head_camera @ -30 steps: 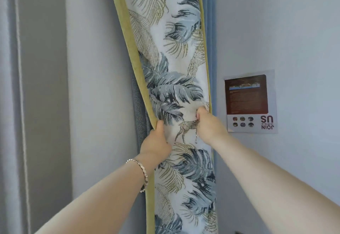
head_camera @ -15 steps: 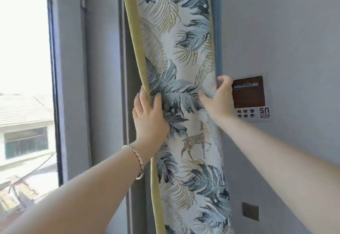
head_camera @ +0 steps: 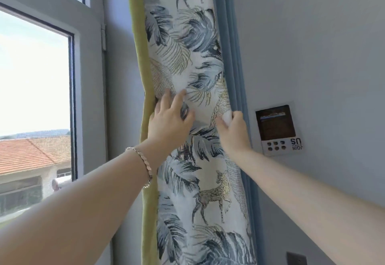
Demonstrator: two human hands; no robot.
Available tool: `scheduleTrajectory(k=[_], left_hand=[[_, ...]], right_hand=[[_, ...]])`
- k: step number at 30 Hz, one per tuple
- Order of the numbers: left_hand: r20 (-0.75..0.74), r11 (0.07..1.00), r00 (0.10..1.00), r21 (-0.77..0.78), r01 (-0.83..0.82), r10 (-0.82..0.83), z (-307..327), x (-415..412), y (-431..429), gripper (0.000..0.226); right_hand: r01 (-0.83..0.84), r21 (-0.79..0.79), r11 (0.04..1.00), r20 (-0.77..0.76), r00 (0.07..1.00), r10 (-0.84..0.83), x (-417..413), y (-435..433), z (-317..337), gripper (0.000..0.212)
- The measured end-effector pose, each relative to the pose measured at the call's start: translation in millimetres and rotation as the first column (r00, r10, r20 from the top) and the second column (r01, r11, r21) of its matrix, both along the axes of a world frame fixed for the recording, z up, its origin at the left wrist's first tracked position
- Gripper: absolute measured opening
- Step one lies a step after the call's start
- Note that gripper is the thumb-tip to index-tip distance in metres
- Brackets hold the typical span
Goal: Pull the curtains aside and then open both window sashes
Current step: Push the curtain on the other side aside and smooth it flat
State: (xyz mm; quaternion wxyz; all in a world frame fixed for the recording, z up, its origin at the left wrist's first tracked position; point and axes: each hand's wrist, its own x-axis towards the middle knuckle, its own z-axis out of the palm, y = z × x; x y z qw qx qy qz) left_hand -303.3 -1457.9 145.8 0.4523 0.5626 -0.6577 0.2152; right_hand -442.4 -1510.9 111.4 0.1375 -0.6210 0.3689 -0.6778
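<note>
The leaf-and-deer patterned curtain [head_camera: 187, 60], edged in green, hangs bunched in a narrow column between the window and the wall. My left hand [head_camera: 169, 121], with a bracelet on the wrist, lies flat against the curtain's left side, fingers spread. My right hand [head_camera: 234, 131] curls its fingers around the curtain's blue right edge. The window sash [head_camera: 87, 60] with its white frame stands shut at the left, glass uncovered, roofs showing outside.
A small poster [head_camera: 279, 129] is stuck upside down on the grey wall right of the curtain. A dark wall plate [head_camera: 295, 258] sits low on that wall. A hinge [head_camera: 103, 37] shows on the window frame.
The view has tilted up and left, showing more window. My left hand has loosened from gripping the green edge to pressing flat. My right hand stays at the curtain's right edge.
</note>
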Motion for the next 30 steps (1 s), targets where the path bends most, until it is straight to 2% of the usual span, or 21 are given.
scheduleTrajectory(k=[2, 4, 8, 10, 14, 19, 22, 30], left_hand=[[-0.002, 0.996, 1.000, 0.085, -0.017, 0.018, 7.2, -4.6, -14.6, 0.064], [0.017, 0.991, 0.998, 0.122, -0.061, 0.059, 10.7, -9.6, -35.7, 0.069], [0.111, 0.980, 0.982, 0.104, -0.167, 0.155, 7.7, -21.1, -92.0, 0.072], [0.122, 0.975, 0.975, 0.103, -0.199, 0.186, 6.0, -30.6, -121.4, 0.072], [0.067, 0.977, 0.978, 0.073, -0.200, 0.196, 5.5, -60.7, -188.5, 0.070], [-0.008, 0.978, 0.978, 0.006, -0.208, 0.208, 16.6, -98.2, -298.0, 0.066], [-0.030, 0.973, 0.974, -0.042, -0.227, 0.226, 32.4, -115.0, -353.9, 0.067], [-0.088, 0.969, 0.972, -0.102, -0.227, 0.219, 65.1, -146.5, -483.2, 0.068]], right_hand=[[-0.012, -0.026, 1.000, -0.060, 0.998, 0.010, 0.9, -15.8, -5.1, 0.037], [0.010, -0.080, 0.997, -0.167, 0.986, -0.023, -4.3, -31.2, -9.4, 0.037], [0.229, -0.194, 0.954, -0.398, 0.870, -0.290, -25.5, -69.7, -5.2, 0.044], [0.274, -0.184, 0.944, -0.464, 0.822, -0.329, -36.5, -93.0, 2.7, 0.047], [0.342, -0.172, 0.924, -0.544, 0.749, -0.379, -55.3, -156.5, 15.6, 0.050], [0.395, -0.294, 0.870, -0.573, 0.656, -0.491, -87.4, -260.8, 37.8, 0.056], [0.382, -0.313, 0.869, -0.566, 0.660, -0.494, -105.7, -314.7, 55.8, 0.057], [0.346, -0.209, 0.915, -0.529, 0.746, -0.403, -133.6, -439.0, 87.8, 0.056]])
